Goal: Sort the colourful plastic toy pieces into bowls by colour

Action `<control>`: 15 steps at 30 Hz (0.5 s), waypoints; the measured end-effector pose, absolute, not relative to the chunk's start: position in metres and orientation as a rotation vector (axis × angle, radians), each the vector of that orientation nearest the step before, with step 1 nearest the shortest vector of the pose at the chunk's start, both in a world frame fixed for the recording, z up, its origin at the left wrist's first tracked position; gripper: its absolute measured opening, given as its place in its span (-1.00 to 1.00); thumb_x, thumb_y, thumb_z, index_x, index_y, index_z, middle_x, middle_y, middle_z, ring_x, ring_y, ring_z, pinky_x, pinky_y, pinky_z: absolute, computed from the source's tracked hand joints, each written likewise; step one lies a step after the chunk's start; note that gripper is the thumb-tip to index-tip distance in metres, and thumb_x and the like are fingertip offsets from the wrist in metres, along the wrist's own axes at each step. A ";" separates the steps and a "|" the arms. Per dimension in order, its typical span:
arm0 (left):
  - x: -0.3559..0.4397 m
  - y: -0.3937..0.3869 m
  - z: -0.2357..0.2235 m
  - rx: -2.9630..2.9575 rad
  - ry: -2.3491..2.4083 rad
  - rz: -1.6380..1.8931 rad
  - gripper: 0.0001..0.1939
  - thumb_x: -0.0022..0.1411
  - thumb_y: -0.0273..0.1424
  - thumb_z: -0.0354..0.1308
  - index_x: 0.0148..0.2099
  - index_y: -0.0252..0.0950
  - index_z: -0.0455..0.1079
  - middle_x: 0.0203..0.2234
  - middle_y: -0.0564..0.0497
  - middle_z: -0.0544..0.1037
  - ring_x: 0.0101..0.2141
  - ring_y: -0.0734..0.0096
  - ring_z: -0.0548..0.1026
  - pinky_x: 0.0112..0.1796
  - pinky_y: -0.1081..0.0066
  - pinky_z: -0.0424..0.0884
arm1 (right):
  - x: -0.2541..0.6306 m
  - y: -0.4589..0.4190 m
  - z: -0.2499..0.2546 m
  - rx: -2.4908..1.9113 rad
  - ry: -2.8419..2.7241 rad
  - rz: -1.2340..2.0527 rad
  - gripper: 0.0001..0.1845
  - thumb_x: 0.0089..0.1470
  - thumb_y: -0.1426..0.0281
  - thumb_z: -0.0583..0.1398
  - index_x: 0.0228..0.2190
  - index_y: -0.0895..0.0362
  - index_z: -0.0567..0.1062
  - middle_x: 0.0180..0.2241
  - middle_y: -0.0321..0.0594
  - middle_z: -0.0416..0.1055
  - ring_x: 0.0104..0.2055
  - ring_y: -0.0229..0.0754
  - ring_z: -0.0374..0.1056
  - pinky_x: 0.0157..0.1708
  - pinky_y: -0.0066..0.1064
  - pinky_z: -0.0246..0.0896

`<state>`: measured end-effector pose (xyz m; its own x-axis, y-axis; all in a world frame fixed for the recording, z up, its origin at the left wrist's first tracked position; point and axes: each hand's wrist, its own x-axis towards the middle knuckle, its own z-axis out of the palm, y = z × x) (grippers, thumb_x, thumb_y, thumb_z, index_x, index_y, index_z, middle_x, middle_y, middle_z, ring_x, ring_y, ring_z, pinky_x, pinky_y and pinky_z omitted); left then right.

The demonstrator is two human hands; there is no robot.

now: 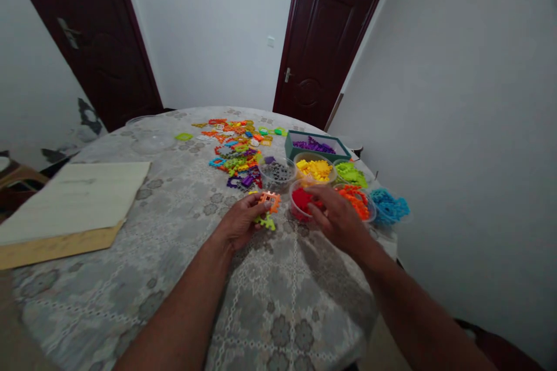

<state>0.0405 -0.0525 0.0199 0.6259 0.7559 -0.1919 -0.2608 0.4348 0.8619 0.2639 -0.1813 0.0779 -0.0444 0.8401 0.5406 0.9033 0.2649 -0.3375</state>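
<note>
My left hand (243, 219) is closed around several interlocking plastic building pieces. An orange frame-shaped piece (270, 202) sticks up past the thumb, and a yellow-green piece (266, 221) shows below it. Over a clear round tub of red pieces (301, 200) hovers my right hand (335, 214). Its thumb and fingers are apart at the tub's right side, and I see nothing held between them. The hand hides part of the red pieces.
Nearby stand tubs of grey pieces (278, 171), yellow pieces (314, 171), green pieces (351, 174), orange pieces (357, 202) and blue pieces (389, 206). Behind is a box (296, 149) of purple pieces. Mixed pieces (237, 159) lie scattered farther left; paper sheets (78, 197) lie at left.
</note>
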 end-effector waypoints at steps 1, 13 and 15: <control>0.040 -0.054 0.021 0.926 0.614 0.670 -0.55 0.05 -0.26 0.57 -0.04 -0.31 0.58 -0.33 -0.01 0.56 -0.49 0.55 0.40 -0.61 0.62 0.18 | 0.247 -0.180 0.073 -1.549 -1.896 -0.071 -0.60 0.37 0.39 0.18 0.20 0.03 0.47 0.18 -0.04 0.50 0.23 0.01 0.42 0.26 -0.02 0.35; 0.036 -0.056 0.029 0.930 0.615 0.576 -0.59 0.00 -0.41 0.55 -0.07 -0.32 0.61 -0.26 -0.09 0.61 -0.44 0.43 0.52 -0.55 0.53 0.36 | 0.241 -0.188 0.061 -1.710 -1.757 -0.281 -0.66 0.34 0.34 0.24 0.12 0.05 0.52 0.14 -0.03 0.53 0.23 0.06 0.41 0.30 0.03 0.28; 0.037 -0.055 0.029 0.906 0.632 0.619 -0.61 0.00 -0.48 0.52 -0.08 -0.33 0.61 -0.22 -0.10 0.60 -0.43 0.44 0.52 -0.56 0.53 0.36 | 0.273 -0.197 0.067 -1.815 -1.683 -0.463 -0.66 0.36 0.31 0.21 0.11 0.10 0.52 0.10 0.03 0.55 0.18 0.12 0.43 0.28 0.07 0.27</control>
<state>0.0365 -0.0548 0.0288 0.6582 0.7163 -0.2317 -0.2159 0.4745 0.8534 0.2726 -0.1973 0.0668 0.1292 0.7653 0.6306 0.9802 -0.0022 -0.1981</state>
